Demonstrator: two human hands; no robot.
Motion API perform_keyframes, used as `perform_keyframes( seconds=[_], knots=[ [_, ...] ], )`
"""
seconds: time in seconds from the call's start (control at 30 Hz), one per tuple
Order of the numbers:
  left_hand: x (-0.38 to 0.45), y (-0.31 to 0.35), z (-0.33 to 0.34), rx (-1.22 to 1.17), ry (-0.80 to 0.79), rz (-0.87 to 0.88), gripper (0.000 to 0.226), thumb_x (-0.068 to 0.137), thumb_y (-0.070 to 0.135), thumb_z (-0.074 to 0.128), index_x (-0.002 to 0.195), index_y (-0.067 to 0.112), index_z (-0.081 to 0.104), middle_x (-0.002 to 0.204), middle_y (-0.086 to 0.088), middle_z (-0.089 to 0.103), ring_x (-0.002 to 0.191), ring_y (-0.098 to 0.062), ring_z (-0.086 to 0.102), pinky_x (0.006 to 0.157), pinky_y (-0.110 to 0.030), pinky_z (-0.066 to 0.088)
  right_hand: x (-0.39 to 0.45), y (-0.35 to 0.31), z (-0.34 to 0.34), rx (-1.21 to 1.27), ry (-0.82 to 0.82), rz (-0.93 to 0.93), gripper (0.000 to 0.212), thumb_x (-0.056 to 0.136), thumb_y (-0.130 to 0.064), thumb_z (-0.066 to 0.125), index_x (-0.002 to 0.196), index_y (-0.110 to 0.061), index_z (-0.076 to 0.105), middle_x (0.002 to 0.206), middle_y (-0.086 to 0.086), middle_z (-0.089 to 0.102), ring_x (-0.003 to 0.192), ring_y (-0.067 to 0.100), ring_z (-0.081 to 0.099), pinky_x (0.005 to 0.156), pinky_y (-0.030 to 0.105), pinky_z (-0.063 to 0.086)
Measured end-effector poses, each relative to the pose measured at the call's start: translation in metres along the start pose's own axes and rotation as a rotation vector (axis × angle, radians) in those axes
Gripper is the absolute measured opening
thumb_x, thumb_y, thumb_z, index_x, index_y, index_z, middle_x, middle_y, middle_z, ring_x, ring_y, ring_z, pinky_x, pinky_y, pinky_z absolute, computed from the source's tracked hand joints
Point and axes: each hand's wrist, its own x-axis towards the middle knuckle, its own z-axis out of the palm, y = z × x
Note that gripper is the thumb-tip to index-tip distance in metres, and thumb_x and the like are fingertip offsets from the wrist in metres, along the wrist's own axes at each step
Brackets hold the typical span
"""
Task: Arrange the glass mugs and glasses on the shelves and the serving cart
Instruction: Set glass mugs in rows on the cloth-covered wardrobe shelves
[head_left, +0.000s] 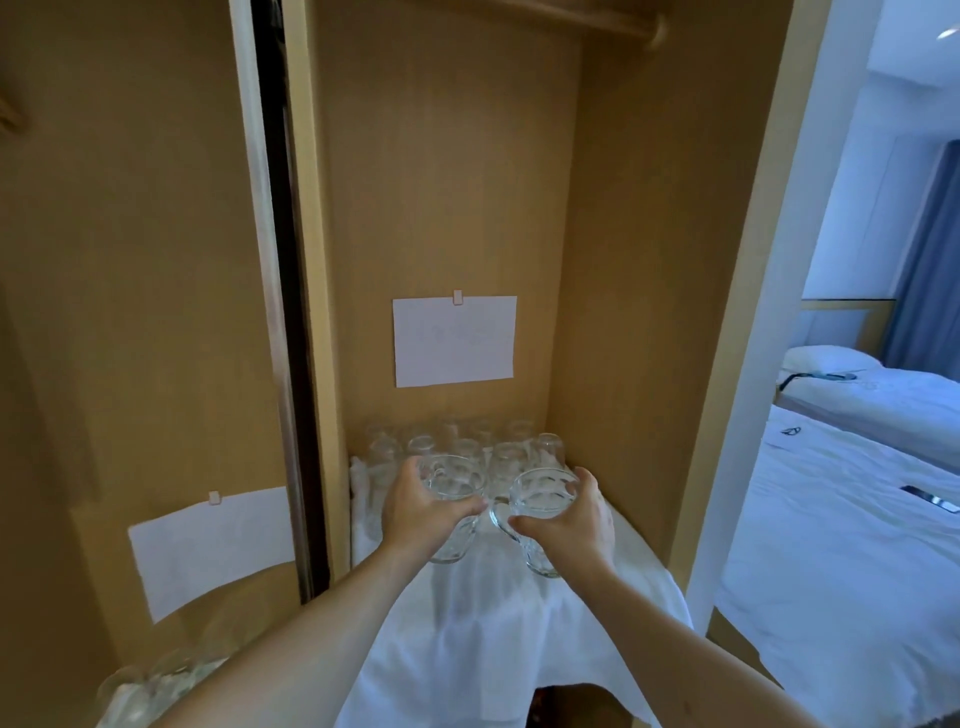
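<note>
My left hand grips a clear glass mug around its body, just above the white cloth that covers the shelf inside the wooden cupboard. Beside it, my right hand grips a second glass mug, whose handle points left toward the first mug. The two mugs almost touch. Behind them several clear glasses stand in rows at the back of the shelf. More glassware shows at the bottom left, blurred.
A white paper sheet hangs on the cupboard's back wall, another paper sheet on the sliding door at left. The cupboard's right side panel stands close to my right hand. A bed with white linen lies to the right.
</note>
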Motion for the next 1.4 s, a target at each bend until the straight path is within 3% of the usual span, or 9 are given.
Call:
perform_keyframes(
  seconds=[0.2, 0.43, 0.5, 0.6, 0.87, 0.97, 1.17, 1.3, 1.4],
  knots=[
    [0.042, -0.027, 0.014, 0.003, -0.026, -0.012, 0.092, 0.046, 0.047, 0.096, 0.122, 0.032, 0.047, 0.123, 0.01, 0.056, 0.115, -0.015, 0.055, 0.096, -0.038, 0.049, 0.031, 0.007, 0.029, -0.013, -0.01, 0.017, 0.122, 0.046, -0.052, 0.092, 0.149, -0.024, 0.033, 0.142, -0.001, 0.052, 0.136, 0.024, 0.044, 0.11, 0.047, 0.041],
    [0.062, -0.061, 0.032, 0.077, -0.043, -0.075, 0.1, 0.048, 0.051, 0.096, 0.128, 0.03, 0.041, 0.119, 0.011, 0.051, 0.11, -0.014, 0.051, 0.09, -0.033, 0.046, 0.055, 0.035, 0.054, -0.028, -0.039, 0.077, 0.126, 0.045, -0.057, 0.09, 0.15, -0.026, 0.03, 0.143, -0.001, 0.053, 0.134, 0.023, 0.048, 0.104, 0.04, 0.045],
    [0.063, -0.071, 0.038, 0.109, -0.05, -0.095, 0.094, 0.049, 0.051, 0.095, 0.122, 0.031, 0.038, 0.119, 0.009, 0.052, 0.11, -0.017, 0.053, 0.091, -0.035, 0.049, 0.061, 0.045, 0.061, -0.037, -0.059, 0.091, 0.126, 0.046, -0.056, 0.091, 0.15, -0.025, 0.029, 0.143, -0.001, 0.053, 0.132, 0.022, 0.049, 0.096, 0.035, 0.044],
    [0.065, -0.082, 0.05, 0.133, -0.048, -0.13, 0.092, 0.048, 0.049, 0.096, 0.116, 0.032, 0.036, 0.119, 0.006, 0.055, 0.109, -0.02, 0.055, 0.091, -0.038, 0.051, 0.075, 0.06, 0.071, -0.048, -0.094, 0.092, 0.126, 0.049, -0.05, 0.095, 0.151, -0.023, 0.028, 0.144, 0.001, 0.051, 0.135, 0.024, 0.045, 0.101, 0.039, 0.045],
    [0.07, -0.105, 0.077, 0.113, 0.0, -0.211, 0.091, 0.043, 0.044, 0.095, 0.114, 0.028, 0.041, 0.111, 0.005, 0.06, 0.099, -0.017, 0.06, 0.08, -0.029, 0.05, 0.117, 0.09, 0.087, -0.074, -0.229, 0.081, 0.126, 0.052, -0.048, 0.096, 0.153, -0.019, 0.028, 0.147, 0.004, 0.05, 0.134, 0.027, 0.048, 0.105, 0.042, 0.047],
    [0.072, -0.113, 0.087, 0.097, 0.028, -0.248, 0.096, 0.04, 0.045, 0.094, 0.117, 0.03, 0.039, 0.113, 0.006, 0.059, 0.102, -0.017, 0.059, 0.084, -0.029, 0.051, 0.129, 0.097, 0.09, -0.071, -0.262, 0.076, 0.123, 0.053, -0.047, 0.096, 0.152, -0.019, 0.029, 0.146, 0.004, 0.051, 0.133, 0.028, 0.049, 0.103, 0.041, 0.047],
    [0.074, -0.128, 0.108, 0.081, 0.114, -0.286, 0.102, 0.033, 0.052, 0.092, 0.119, 0.034, 0.039, 0.112, 0.01, 0.059, 0.103, -0.015, 0.06, 0.08, -0.023, 0.045, 0.141, 0.122, 0.097, 0.043, -0.301, 0.072, 0.112, 0.052, -0.039, 0.099, 0.144, -0.022, 0.037, 0.138, 0.006, 0.056, 0.125, 0.028, 0.055, 0.101, 0.039, 0.05],
    [0.082, -0.137, 0.118, 0.065, 0.196, -0.291, 0.099, 0.041, 0.04, 0.1, 0.118, 0.035, 0.039, 0.11, 0.01, 0.057, 0.1, -0.015, 0.058, 0.072, -0.016, 0.042, 0.146, 0.134, 0.104, 0.155, -0.32, 0.052, 0.113, 0.053, -0.036, 0.099, 0.146, -0.025, 0.036, 0.138, 0.004, 0.056, 0.126, 0.025, 0.055, 0.104, 0.041, 0.05],
    [0.085, -0.142, 0.123, 0.072, 0.196, -0.303, 0.104, 0.041, 0.041, 0.1, 0.125, 0.032, 0.039, 0.114, 0.01, 0.055, 0.103, -0.014, 0.057, 0.077, -0.014, 0.042, 0.147, 0.144, 0.108, 0.196, -0.329, 0.052, 0.116, 0.052, -0.04, 0.099, 0.147, -0.024, 0.035, 0.138, 0.003, 0.055, 0.126, 0.022, 0.055, 0.104, 0.038, 0.051]
  ],
)
